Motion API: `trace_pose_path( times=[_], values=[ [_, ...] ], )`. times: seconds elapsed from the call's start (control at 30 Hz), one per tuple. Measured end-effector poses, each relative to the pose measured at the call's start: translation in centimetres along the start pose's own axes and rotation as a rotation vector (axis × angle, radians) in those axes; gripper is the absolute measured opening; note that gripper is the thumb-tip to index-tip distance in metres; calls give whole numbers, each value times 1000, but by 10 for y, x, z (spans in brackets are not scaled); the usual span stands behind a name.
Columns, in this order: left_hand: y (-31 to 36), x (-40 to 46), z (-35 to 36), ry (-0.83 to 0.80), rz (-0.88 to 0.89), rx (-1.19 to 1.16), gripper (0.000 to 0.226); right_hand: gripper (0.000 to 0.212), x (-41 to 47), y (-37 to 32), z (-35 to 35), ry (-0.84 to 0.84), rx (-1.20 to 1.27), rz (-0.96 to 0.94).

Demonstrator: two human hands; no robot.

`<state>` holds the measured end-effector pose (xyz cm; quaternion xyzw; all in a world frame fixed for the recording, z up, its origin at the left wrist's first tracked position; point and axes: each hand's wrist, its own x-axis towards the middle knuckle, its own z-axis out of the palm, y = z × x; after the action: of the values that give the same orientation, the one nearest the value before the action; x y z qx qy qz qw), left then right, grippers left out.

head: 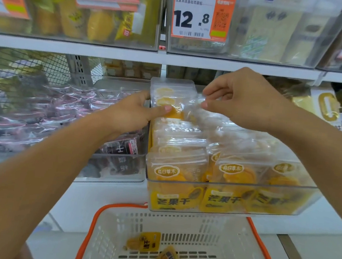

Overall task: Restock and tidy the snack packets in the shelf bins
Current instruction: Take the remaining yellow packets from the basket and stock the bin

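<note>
While both arms reach over the clear shelf bin [230,197] of dried mango packets [177,171], the left hand [132,113] grips the upright stack of packets [169,91] at the bin's back, thumb on the front packet. The right hand [244,98] pinches the clear top of a packet just beside it, fingers curled. Below, a white basket with an orange rim [177,230] holds a few loose mango packets [144,241]. A neighbouring bin [118,166] on the left holds dark packets.

The mango packets [180,167] are glossy clear plastic film, crinkled and shiny. Their bin [232,194] is smooth transparent hard plastic. The basket [177,230] is matt white perforated plastic with an orange rim. Price tags [202,15] look like paper.
</note>
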<state>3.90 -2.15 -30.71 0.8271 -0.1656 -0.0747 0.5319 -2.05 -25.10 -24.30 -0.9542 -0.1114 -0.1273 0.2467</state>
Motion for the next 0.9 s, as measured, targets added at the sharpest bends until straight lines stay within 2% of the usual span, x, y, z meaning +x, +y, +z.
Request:
trace_pose_path(
  times=[0.07, 0.1, 0.13, 0.17, 0.2, 0.23, 0.27, 0.33, 0.4, 0.43, 0.47, 0.5, 0.53, 0.57, 0.6, 0.67, 0.73, 0.77, 0.83, 0.9],
  values=[
    [1, -8, 0, 147, -23, 52, 53, 17, -11, -7, 3, 175, -44, -126],
    [5, -15, -1, 278, 1, 83, 52, 13, -21, -15, 4, 263, -62, -212],
    [9, -25, -2, 423, 60, 105, 47, 19, -32, -24, 5, 307, -73, -305],
    [12, -37, -3, 571, 161, 130, 44, 28, -46, -32, 6, 260, -67, -391],
    [16, -50, -5, 685, 305, 171, 45, 36, -61, -40, 10, 84, -39, -452],
    [20, -66, -5, 719, 479, 220, 47, 41, -79, -46, 17, -203, -17, -470],
    [22, -81, -4, 667, 641, 268, 49, 45, -97, -48, 32, -525, -39, -451],
    [11, -107, 11, 408, 878, 340, 49, 47, -130, -42, 71, -1044, -147, -334],
    [-19, -127, 45, 90, 873, 466, 43, 42, -163, -16, 127, -1344, -291, -176],
    [-40, -133, 65, -74, 784, 587, 38, 40, -174, 2, 155, -1427, -373, -115],
    [-67, -137, 85, -288, 605, 778, 31, 40, -183, 26, 183, -1472, -449, -87],
    [-97, -142, 103, -512, 362, 985, 28, 40, -188, 49, 206, -1482, -500, -66],
    [-131, -147, 117, -726, 85, 1106, 35, 40, -194, 68, 223, -1465, -533, -17],
    [-163, -153, 128, -867, -164, 1134, 47, 42, -197, 86, 237, -1419, -525, 42],
    [-193, -158, 135, -906, -335, 1102, 53, 52, -200, 104, 251, -1339, -477, 155],
    [-234, -172, 148, -809, -509, 924, 60, 82, -212, 128, 273, -1189, -322, 460],
    [-256, -184, 167, -700, -612, 729, 67, 84, -230, 148, 304, -1060, -116, 762],
    [-266, -189, 177, -656, -644, 664, 70, 87, -238, 160, 324, -1025, -71, 798],
    [-287, -193, 194, -575, -723, 615, 77, 117, -252, 177, 360, -975, -77, 758],
    [-315, -192, 207, -532, -832, 593, 91, 131, -249, 176, 379, -883, -144, 791]
  ],
)
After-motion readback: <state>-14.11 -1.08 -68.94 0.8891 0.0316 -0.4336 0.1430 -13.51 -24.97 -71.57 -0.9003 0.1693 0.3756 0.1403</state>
